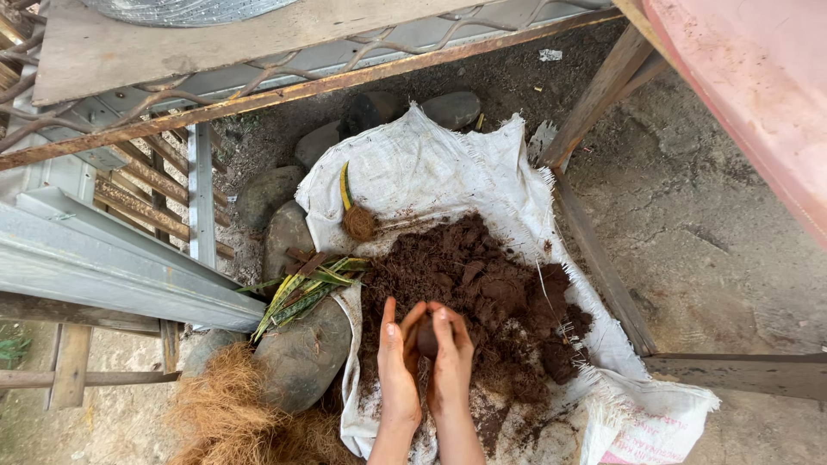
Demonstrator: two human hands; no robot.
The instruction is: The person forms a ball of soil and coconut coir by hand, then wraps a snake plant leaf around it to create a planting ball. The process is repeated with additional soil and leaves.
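My left hand (398,362) and my right hand (450,360) are pressed together around a dark clump of soil (427,337), fingers curled over it. They hover just above a heap of brown soil (482,288) lying on a white woven sack (422,164) spread on the ground. A small ball of fibre with a yellow-green leaf (356,217) rests on the sack further away. Striped green and yellow leaf cuttings (301,293) lie at the sack's left edge.
Rounded grey stones (303,353) ring the sack on the left and far side. A pile of coconut fibre (226,413) sits at lower left. Metal sheeting and a rusty frame (112,258) stand on the left, wooden frame legs (603,267) on the right, a pink surface (758,77) at upper right.
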